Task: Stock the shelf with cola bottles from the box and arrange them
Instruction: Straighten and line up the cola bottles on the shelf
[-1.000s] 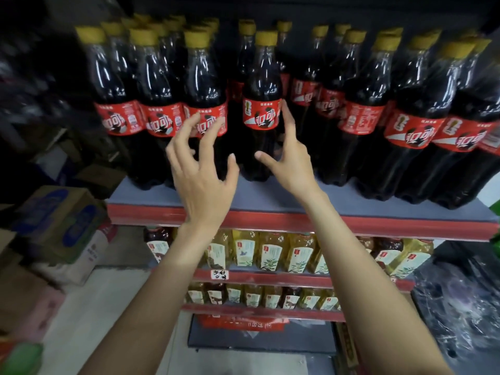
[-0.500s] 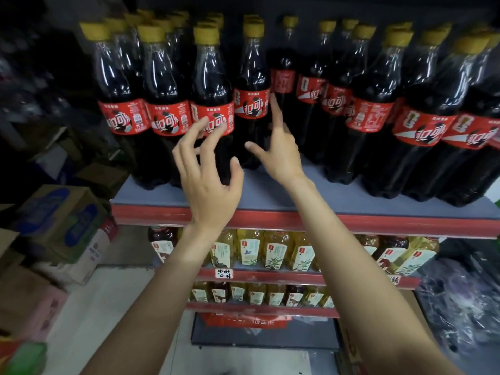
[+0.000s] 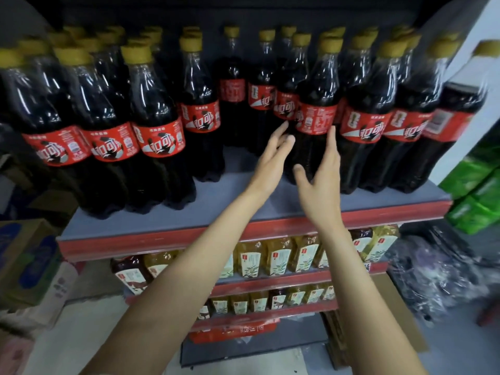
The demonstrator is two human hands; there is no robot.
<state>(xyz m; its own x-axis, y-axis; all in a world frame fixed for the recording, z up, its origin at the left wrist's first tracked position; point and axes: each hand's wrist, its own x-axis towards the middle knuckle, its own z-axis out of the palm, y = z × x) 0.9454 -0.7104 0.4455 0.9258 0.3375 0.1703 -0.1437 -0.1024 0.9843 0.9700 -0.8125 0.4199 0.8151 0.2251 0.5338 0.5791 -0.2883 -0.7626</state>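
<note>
**Top shelf stocked with cola; both hands raised at one front-row bottle**

Far left, cardboard cartons [image 3: 25,262] are stacked on the floor beside the shelving unit. The image is blurred there, and their print cannot be read.

The top shelf [image 3: 162,226], grey with a red front edge, carries cola bottles [image 3: 105,125] in several rows. All have dark contents, yellow caps and red labels, and all stand upright. The left group stands close to the front edge. Right of it the front row is set further back, leaving a bare strip of shelf towards the middle.

The left hand [image 3: 273,161] is raised at that bare strip, fingers straight and loosely spread, holding nothing. Its fingertips lie just beside the left flank of one front-row bottle [image 3: 315,123]; contact cannot be confirmed.

The right hand [image 3: 322,169] is raised before the same bottle, fingers extended upward and thumb spread to the left, gripping nothing. Whether its fingers touch the bottle cannot be told.

Further right, more cola bottles fill the shelf to its end.

Below, two lower shelves hold yellow tea bottles [image 3: 278,255] with a few dark ones among them.

Far right, green packages [image 3: 476,196] are stacked beside the unit, with clear plastic wrap [image 3: 438,274] beneath them.
</note>
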